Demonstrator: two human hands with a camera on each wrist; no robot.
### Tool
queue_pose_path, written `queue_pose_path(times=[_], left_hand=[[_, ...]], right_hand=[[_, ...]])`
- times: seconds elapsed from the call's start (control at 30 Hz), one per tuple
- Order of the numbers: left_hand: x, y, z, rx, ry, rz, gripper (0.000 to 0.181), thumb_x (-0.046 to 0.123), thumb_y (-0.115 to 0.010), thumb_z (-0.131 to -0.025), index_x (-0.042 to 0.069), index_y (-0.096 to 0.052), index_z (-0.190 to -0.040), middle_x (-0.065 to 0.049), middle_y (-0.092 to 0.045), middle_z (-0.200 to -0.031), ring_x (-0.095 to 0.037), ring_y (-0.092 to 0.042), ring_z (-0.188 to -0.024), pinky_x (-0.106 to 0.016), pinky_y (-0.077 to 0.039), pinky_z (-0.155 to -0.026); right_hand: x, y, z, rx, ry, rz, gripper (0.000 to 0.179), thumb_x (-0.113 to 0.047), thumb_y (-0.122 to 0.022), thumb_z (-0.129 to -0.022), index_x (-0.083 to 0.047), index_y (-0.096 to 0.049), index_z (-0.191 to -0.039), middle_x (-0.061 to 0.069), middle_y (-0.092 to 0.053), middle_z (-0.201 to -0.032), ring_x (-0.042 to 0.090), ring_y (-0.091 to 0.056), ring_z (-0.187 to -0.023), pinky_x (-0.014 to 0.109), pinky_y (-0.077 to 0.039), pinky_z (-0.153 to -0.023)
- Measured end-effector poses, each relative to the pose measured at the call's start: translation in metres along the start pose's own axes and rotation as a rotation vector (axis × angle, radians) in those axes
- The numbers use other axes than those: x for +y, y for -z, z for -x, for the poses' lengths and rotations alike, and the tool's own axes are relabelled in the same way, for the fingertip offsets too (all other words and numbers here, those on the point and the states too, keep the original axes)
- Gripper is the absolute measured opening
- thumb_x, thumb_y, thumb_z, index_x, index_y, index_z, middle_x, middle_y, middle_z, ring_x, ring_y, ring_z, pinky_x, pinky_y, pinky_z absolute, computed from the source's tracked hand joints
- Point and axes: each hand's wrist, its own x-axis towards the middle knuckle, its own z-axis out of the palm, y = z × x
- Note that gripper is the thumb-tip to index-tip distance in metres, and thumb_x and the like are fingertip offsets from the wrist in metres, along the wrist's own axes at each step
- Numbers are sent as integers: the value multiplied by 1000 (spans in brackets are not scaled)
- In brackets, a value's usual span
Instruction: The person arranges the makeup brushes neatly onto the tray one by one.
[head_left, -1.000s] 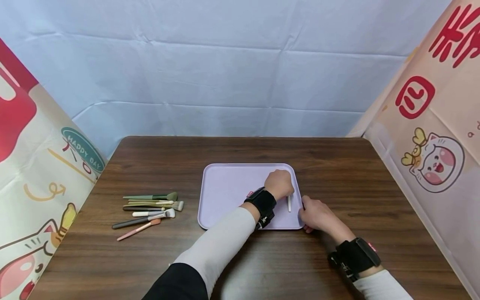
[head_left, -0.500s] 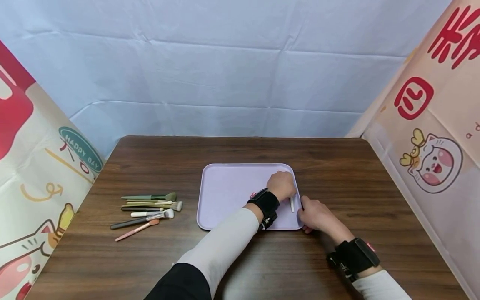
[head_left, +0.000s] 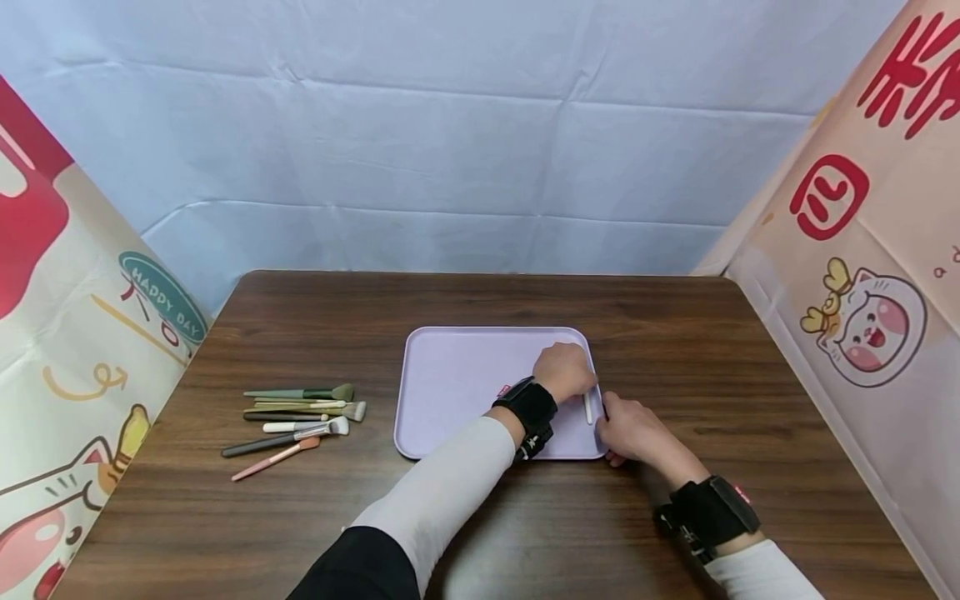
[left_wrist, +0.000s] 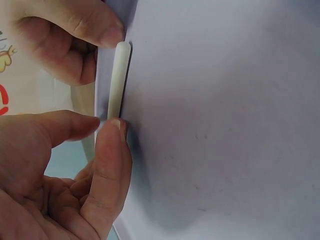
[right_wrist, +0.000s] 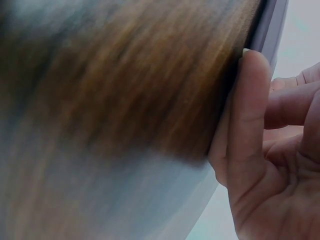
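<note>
A lilac tray [head_left: 465, 383] lies on the brown table. Along its right side lies a slim white makeup brush [left_wrist: 119, 75]; only its rounded handle shows, the far end being hidden by fingers. My left hand [head_left: 564, 372] reaches over the tray from the left, thumb and index finger at either side of the brush, the index fingertip touching it. Thumb contact is hard to tell. My right hand [head_left: 636, 428] pinches the tray's near right rim, thumb inside and fingers outside; the right wrist view shows this hand [right_wrist: 260, 145] against the tray edge.
Several makeup brushes lie in a loose group on the left of the table: a green brush [head_left: 300, 393], a black-handled brush [head_left: 285, 440] and a pink brush [head_left: 276, 460] among them. A pale blue cloth [head_left: 420, 150] hangs behind the table [head_left: 675, 333].
My left hand and the white brush have shifted slightly right, closer to the tray's right rim. My right hand stays on the rim; the loose brushes have not moved.
</note>
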Motion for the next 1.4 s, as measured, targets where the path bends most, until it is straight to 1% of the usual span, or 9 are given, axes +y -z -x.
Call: queue_pose_path(times=[0.2, 0.37, 0.5, 0.6, 0.7, 0.8, 0.9, 1.1, 1.4], left_hand=[[-6, 5, 4, 36, -39, 14, 43, 34, -70, -92, 16, -57, -55, 6, -51, -47, -11, -54, -54, -22, -39, -54], [-10, 12, 12, 52, -79, -39, 46, 36, -70, -93, 17, -47, -58, 5, -42, -54, -13, -49, -58, -25, -37, -53], [-14, 17, 17, 69, -89, -132, 34, 39, -71, -91, 17, -57, -70, 4, -52, -65, -14, -54, -64, -28, -42, -53], [-19, 21, 21, 83, -108, -216, 25, 42, -71, -91, 17, -68, -91, 2, -65, -84, -15, -60, -79, -32, -49, -60], [-25, 23, 23, 92, -140, -282, 34, 45, -71, -91, 16, -71, -108, -1, -68, -100, -18, -60, -92, -35, -52, -70], [-34, 25, 26, 93, -162, -319, 42, 47, -71, -91, 15, -70, -118, -3, -67, -109, -20, -59, -99, -38, -53, -78], [-45, 27, 29, 85, -164, -332, 45, 46, -70, -91, 15, -68, -124, -4, -66, -113, -22, -58, -104, -40, -52, -82], [-66, 32, 35, 69, -152, -357, 44, 44, -69, -92, 13, -67, -124, -4, -65, -114, -23, -57, -106, -41, -51, -84], [-91, 40, 41, 58, -148, -381, 51, 44, -68, -93, 13, -63, -133, -6, -62, -131, -27, -54, -118, -46, -49, -94]], right_hand=[[0, 0, 0, -6, 0, 4, 17, -7, -45, -99, 5, -51, -109, 11, -61, -71, 17, -64, -53, 33, -54, -51], [0, 0, 0, 2, 1, 10, 15, -7, -45, -99, 4, -52, -106, 10, -61, -70, 17, -64, -53, 33, -54, -51], [1, 0, 0, 4, 9, 14, 14, -7, -45, -99, 4, -52, -104, 10, -61, -69, 16, -64, -52, 33, -54, -50], [1, -1, 0, 9, 13, 17, 13, -7, -45, -99, 3, -52, -102, 10, -61, -69, 16, -64, -52, 32, -54, -50], [1, 0, 0, 5, 9, 16, 13, -6, -45, -99, 4, -52, -103, 11, -60, -70, 17, -63, -53, 32, -54, -50], [1, 0, 0, -1, 4, 11, 14, -6, -45, -99, 5, -52, -105, 11, -60, -72, 18, -63, -53, 32, -54, -51], [1, 0, 1, -4, 5, 10, 14, -6, -45, -100, 5, -52, -106, 12, -59, -72, 18, -63, -54, 32, -54, -51], [0, 0, 1, -4, 5, 13, 14, -6, -45, -99, 5, -52, -105, 12, -59, -73, 19, -62, -55, 32, -54, -51], [1, -2, 0, -10, 2, 12, 16, -6, -44, -99, 5, -52, -107, 12, -59, -73, 19, -63, -55, 32, -54, -51]])
